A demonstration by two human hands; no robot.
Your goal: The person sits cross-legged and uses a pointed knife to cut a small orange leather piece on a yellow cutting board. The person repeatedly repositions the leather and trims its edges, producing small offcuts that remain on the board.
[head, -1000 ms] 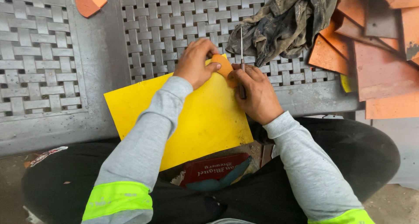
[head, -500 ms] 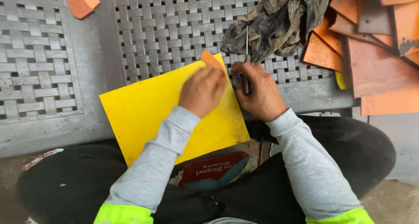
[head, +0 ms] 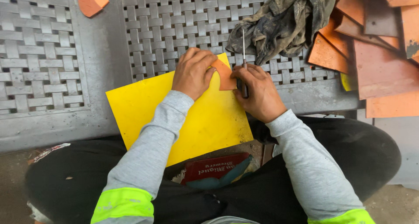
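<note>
On the near edge of the woven metal counter [head: 174, 23], a yellow sheet [head: 192, 119] lay tilted, its near corner hanging over the person's lap. The left hand [head: 192, 72] pressed flat on the sheet's far corner, fingers curled together over an orange cut-out piece [head: 224, 75] that rested on the yellow; the grip there was a downward press rather than a pinch. Just right of it, the right hand [head: 257, 91] was closed around the dark handle of a thin pointed tool [head: 243, 49], whose slim metal shaft stood up towards the far side. Whether its tip touched anything could not be told. The two hands nearly met at the orange piece.

Judged from this, the work looked like marking or cutting around the orange piece as a template. Doing it well would call for steady pressure from the left hand so the piece could not slip on the smooth sheet, and for the tool to run hard against the piece's edge. The overhanging corner might flex, so the working spot was best kept over the counter.

A crumpled dirty rag [head: 283, 23] lay far right, beside stacked orange sheets [head: 375, 62]. Another orange offcut [head: 89, 0] sat far left.
</note>
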